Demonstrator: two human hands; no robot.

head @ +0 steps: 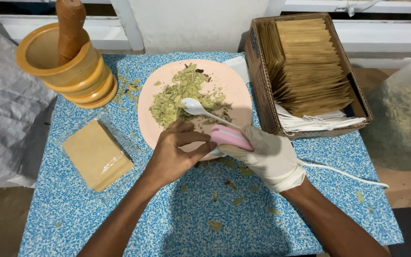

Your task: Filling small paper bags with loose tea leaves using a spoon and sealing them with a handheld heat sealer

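**Desk:** Right, what do the hands have?

**Me:** I see the gloved right hand [267, 159] at about 4 o'clock from the plate's centre, fingers closed around a small pink device [230, 137] with a white cord [343, 173] trailing off toward 3 o'clock. The bare left hand [174, 157] sits at 6 o'clock of the plate, fingers curled, fingertips pinched against the near end of the pink device. I cannot tell whether anything thin is caught between them.

**Desk:** And the plate?

**Me:** I note a pale pink plate [224, 76] mid-table, heaped with dried green leaf flakes [177, 97]. A white plastic spoon [198, 108] lies on the heap, bowl toward 10 o'clock, handle running down toward the hands.

**Desk:** Surroundings?

**Me:** At 10 o'clock, a yellow wooden mortar [67, 66] with a brown pestle [71, 28] standing in it. At 8 o'clock, a clear-wrapped stack of tan paper pouches [96, 154]. At 2 o'clock, a cardboard box [258, 62] packed with upright tan pouches, white ones at its near end. Leaf crumbs are scattered over the blue speckled tablecloth [167, 223].
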